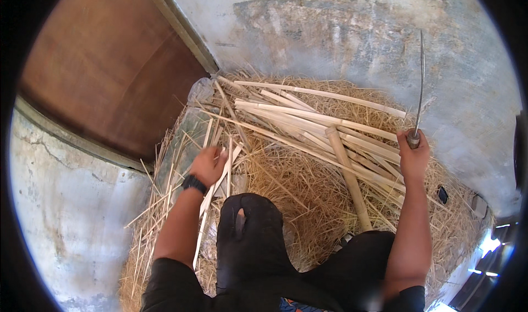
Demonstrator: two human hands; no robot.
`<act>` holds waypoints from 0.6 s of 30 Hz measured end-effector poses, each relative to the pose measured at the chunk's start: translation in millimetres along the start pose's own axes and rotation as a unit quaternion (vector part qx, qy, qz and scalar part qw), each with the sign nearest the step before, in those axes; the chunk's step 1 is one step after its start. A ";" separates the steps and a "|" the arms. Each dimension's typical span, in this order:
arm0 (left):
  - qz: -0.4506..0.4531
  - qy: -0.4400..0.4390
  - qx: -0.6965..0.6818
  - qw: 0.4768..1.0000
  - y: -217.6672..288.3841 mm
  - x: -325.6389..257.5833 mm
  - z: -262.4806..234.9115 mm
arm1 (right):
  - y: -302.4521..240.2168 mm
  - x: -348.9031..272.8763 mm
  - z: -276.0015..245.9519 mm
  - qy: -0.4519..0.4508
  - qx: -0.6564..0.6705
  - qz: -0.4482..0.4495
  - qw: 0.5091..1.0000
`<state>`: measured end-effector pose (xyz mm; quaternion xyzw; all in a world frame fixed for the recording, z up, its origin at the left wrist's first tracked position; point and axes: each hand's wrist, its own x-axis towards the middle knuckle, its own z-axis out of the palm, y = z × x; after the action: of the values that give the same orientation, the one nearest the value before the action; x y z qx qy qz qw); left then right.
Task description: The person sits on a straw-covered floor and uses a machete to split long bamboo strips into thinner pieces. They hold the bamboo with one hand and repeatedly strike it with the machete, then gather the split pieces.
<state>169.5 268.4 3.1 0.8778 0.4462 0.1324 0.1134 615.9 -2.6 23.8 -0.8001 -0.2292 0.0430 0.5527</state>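
Note:
My right hand [413, 155] is closed round the wooden handle of a knife [421, 81], whose long, thin, slightly curved blade points upward in front of the wall. My left hand [209, 166], with a black watch on its wrist, is over several thin pale strips [230, 172] at the left. Its thumb stands apart from its fingers, and I see nothing held between them; the hand is slightly blurred. Ahead of my knees lies a pile of split bamboo strips [324, 126], fanned out to the right. A round bamboo stick [350, 180] lies across them, angled toward me.
Straw [280, 185] covers the floor around my legs. A stained wall [330, 37] rises ahead, and a brown door panel [115, 64] stands at the far left. On the right are a small black object [443, 195] and a pale block [479, 206]. A clear plastic bag [201, 91] sits in the corner.

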 end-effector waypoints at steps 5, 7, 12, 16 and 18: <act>-0.201 -0.090 0.040 0.975 -158.0 -156.7 87.7 | 6.8 0.2 26.4 -0.047 -0.023 -0.025 0.998; -0.298 -0.165 0.082 0.936 -176.5 -204.7 105.3 | 1.0 -3.7 33.6 -0.067 -0.027 -0.005 0.997; -0.436 -0.218 0.089 0.869 -193.2 -269.0 118.5 | -17.7 -17.1 42.9 -0.104 0.022 0.049 0.993; -0.480 -0.221 0.085 0.845 -203.4 -271.4 119.0 | -13.5 -19.2 48.6 -0.100 0.120 0.067 0.985; -0.490 -0.210 0.081 0.842 -208.0 -265.3 118.5 | -17.6 -22.2 53.1 -0.093 0.148 0.080 0.981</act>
<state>-98.0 162.9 -209.0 0.5572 0.7931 -0.1647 0.1826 573.4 39.1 15.2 -0.7178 -0.2055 0.1946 0.6361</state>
